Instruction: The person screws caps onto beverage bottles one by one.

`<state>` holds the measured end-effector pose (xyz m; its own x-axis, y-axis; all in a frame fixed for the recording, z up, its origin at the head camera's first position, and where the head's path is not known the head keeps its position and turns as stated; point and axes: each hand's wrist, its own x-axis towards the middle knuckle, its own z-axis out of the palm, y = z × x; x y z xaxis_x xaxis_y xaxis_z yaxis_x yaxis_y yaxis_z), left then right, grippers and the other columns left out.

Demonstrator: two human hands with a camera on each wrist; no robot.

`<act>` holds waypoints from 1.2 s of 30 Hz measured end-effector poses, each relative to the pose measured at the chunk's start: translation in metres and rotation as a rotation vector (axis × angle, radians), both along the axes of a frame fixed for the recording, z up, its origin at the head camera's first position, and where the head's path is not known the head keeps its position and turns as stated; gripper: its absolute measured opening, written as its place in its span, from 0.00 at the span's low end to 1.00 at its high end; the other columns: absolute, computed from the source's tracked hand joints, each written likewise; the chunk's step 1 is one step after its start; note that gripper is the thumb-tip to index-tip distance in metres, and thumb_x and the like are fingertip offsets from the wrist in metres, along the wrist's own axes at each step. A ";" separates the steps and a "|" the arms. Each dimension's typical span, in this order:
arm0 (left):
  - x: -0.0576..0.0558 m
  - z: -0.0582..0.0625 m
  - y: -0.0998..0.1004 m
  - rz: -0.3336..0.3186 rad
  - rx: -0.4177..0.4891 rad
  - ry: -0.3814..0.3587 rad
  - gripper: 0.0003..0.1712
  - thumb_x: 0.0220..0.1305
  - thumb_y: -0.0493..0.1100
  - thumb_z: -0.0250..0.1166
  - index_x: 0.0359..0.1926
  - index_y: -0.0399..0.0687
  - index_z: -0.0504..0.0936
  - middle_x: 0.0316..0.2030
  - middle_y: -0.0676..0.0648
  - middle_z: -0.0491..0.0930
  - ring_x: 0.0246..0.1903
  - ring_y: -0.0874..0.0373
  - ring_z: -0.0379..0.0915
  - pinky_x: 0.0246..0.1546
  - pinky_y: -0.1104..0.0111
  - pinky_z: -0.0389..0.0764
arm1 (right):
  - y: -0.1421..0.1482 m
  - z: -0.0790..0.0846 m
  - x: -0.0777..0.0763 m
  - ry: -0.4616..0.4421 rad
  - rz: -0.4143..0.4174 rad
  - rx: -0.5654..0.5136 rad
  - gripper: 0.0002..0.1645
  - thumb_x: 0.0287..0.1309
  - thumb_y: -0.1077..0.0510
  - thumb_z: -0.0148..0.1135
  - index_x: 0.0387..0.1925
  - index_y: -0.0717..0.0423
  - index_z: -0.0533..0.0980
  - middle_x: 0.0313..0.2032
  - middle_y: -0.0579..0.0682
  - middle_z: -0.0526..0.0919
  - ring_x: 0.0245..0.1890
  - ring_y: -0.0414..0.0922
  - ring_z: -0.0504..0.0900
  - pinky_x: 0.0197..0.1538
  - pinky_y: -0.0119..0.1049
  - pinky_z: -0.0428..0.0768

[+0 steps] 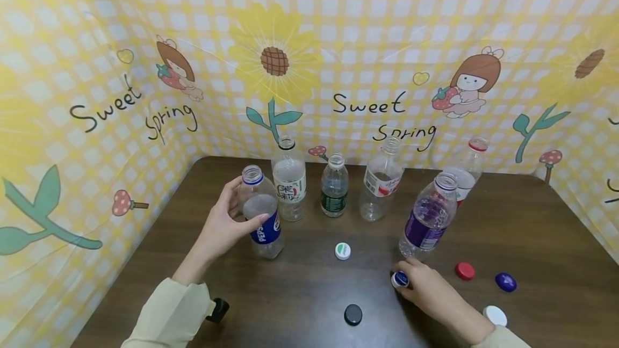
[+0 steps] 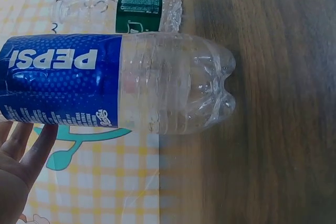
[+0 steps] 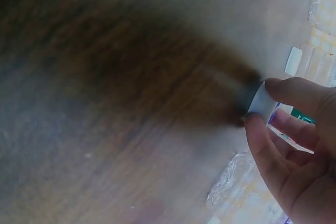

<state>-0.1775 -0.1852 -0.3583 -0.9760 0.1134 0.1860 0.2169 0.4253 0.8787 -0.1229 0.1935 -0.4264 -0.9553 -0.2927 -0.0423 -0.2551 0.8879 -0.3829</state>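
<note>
On the left, my left hand (image 1: 224,230) grips an uncapped clear Pepsi bottle (image 1: 265,234) with a blue label, thumb across its front and fingers round the far side. The bottle stands upright on the table, and the left wrist view shows its ridged base (image 2: 210,85). My right hand (image 1: 432,291) pinches a bottle cap (image 1: 400,280), blue on top with a white side, between thumb and fingers. In the right wrist view the cap (image 3: 262,103) is held edge-on at the tabletop. Right behind this hand stands a purple-labelled bottle (image 1: 425,224).
Along the back stand uncapped bottles: a jasmine-labelled one (image 1: 290,189), a small green-labelled one (image 1: 334,189), a red-and-white-labelled one (image 1: 380,184) and a red-necked one (image 1: 466,171). Loose caps lie around: green-and-white (image 1: 343,251), black (image 1: 353,314), red (image 1: 465,270), purple (image 1: 505,282), white (image 1: 495,315).
</note>
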 end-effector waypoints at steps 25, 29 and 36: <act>0.013 0.002 0.040 -0.122 0.013 0.027 0.45 0.54 0.39 0.71 0.69 0.52 0.56 0.62 0.37 0.69 0.59 0.41 0.71 0.58 0.46 0.74 | 0.006 0.027 0.005 0.202 0.109 -0.089 0.11 0.48 0.60 0.70 0.35 0.54 0.78 0.31 0.44 0.78 0.27 0.34 0.74 0.29 0.29 0.77; 0.015 0.003 0.051 -0.146 0.006 0.010 0.45 0.54 0.40 0.71 0.69 0.52 0.56 0.64 0.36 0.66 0.59 0.40 0.71 0.59 0.46 0.74 | 0.004 0.047 0.005 0.174 0.090 -0.155 0.11 0.49 0.59 0.70 0.36 0.54 0.78 0.31 0.43 0.78 0.27 0.32 0.75 0.28 0.25 0.76; 0.017 0.001 0.070 -0.205 -0.006 0.020 0.48 0.51 0.40 0.73 0.69 0.51 0.56 0.63 0.36 0.69 0.59 0.41 0.71 0.58 0.47 0.75 | 0.002 0.084 0.002 0.240 0.154 -0.160 0.10 0.50 0.57 0.70 0.35 0.53 0.79 0.29 0.41 0.80 0.29 0.32 0.77 0.32 0.28 0.80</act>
<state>-0.1604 -0.1154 -0.3574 -0.9285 0.3105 0.2036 0.3167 0.3762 0.8708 -0.1212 0.1955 -0.3423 -0.8765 -0.4188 0.2374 -0.4814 0.7654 -0.4272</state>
